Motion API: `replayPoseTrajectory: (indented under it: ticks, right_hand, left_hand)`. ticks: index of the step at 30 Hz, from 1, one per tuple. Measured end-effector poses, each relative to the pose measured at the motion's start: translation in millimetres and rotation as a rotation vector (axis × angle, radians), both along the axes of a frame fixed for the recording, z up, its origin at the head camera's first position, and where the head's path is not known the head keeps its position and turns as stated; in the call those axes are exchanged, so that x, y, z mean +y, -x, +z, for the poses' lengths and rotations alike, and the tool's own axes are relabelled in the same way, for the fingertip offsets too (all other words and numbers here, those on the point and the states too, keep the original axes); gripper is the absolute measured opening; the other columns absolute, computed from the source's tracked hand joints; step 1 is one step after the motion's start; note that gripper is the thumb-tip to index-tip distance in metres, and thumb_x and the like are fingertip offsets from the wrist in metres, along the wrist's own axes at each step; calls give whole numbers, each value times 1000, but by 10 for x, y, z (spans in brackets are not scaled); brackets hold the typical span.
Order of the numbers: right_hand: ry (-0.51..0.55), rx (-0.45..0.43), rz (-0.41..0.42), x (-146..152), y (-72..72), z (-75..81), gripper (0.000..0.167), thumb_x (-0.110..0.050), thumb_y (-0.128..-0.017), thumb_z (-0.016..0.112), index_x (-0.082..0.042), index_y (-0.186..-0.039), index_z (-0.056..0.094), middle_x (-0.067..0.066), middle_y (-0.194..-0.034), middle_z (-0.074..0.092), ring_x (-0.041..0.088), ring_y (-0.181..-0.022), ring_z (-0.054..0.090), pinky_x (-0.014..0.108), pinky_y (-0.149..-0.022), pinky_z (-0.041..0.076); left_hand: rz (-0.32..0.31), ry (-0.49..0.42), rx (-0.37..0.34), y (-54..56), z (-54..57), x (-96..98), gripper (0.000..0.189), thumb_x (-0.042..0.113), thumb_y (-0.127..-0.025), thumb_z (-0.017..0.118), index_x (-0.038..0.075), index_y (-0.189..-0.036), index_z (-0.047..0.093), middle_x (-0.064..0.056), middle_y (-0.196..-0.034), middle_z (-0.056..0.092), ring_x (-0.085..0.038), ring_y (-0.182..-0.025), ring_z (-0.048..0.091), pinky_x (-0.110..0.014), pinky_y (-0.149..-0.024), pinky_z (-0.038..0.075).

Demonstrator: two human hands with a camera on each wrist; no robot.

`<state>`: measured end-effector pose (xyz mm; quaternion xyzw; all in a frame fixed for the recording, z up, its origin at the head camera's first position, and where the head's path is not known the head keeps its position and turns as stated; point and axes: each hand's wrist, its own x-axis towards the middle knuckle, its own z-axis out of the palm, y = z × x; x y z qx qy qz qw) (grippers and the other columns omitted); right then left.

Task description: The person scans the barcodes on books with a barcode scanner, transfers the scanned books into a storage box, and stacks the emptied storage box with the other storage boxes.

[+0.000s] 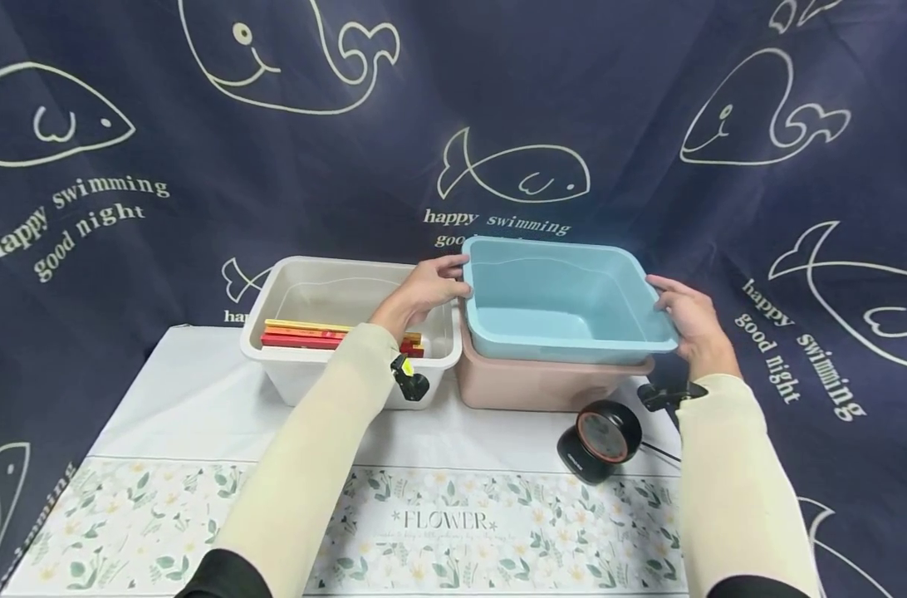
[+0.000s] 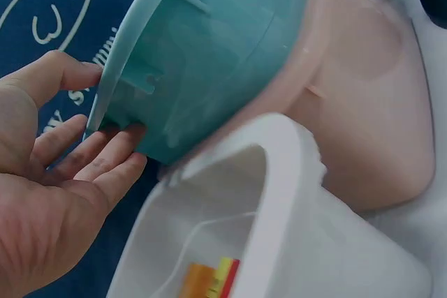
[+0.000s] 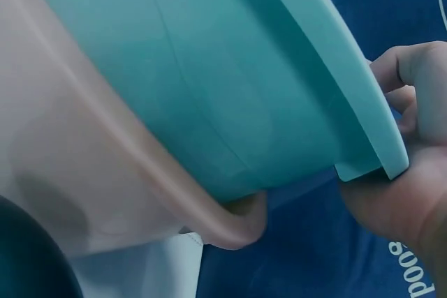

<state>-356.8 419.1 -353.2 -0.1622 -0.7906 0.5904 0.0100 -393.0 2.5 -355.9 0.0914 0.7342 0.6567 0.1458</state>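
Observation:
A light blue plastic bin (image 1: 558, 291) sits partly inside a pink bin (image 1: 551, 384), its rim raised above the pink one. My left hand (image 1: 427, 291) holds the blue bin's left end, thumb over the rim and fingers beneath it, as the left wrist view shows. At the opposite end my right hand (image 1: 691, 320) grips the rim; some of its fingers are hidden behind the bin in the right wrist view (image 3: 419, 95). Below my left wrist stands a white bin (image 1: 274, 365) with several red, orange and yellow sticks (image 1: 311, 336) in it.
A black round device (image 1: 599, 440) with an orange-ringed top and a cable stands in front of the pink bin. The white table carries a floral mat (image 1: 162, 523) along its near side. Behind hangs a dark blue whale-print cloth (image 1: 498, 66).

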Motion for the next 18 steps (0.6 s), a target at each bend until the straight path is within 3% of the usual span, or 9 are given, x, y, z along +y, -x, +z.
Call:
replayPoseTrajectory:
  ticks: [7, 12, 18]
  right_hand:
    - [-223, 13, -96, -26, -31, -141, 57, -17, -101, 44, -18, -158, 44, 18, -166, 36, 42, -150, 41, 57, -120, 40]
    - [-311, 46, -140, -42, -49, -208, 53, -18, -102, 44, -12, -155, 48, 17, -161, 45, 39, -144, 49, 52, -119, 42]
    - [-407, 56, -81, -103, -86, -190, 53, -17, -103, 44, -6, -154, 47, 24, -156, 49, 44, -142, 50, 56, -119, 41]
  left_hand:
    - [-48, 12, -24, -28, -72, 49, 69, 5, -91, 68, 10, -156, 44, -17, -160, 45, -30, -149, 44, -42, -126, 35]
    - [-94, 63, -38, -80, -103, 53, 65, 15, -95, 68, 10, -156, 45, -12, -160, 46, -28, -152, 39, -45, -130, 25]
    - [-192, 165, 59, -159, -146, -34, 67, 16, -99, 65, 8, -159, 38, -16, -163, 41, -27, -154, 38, -42, -128, 30]
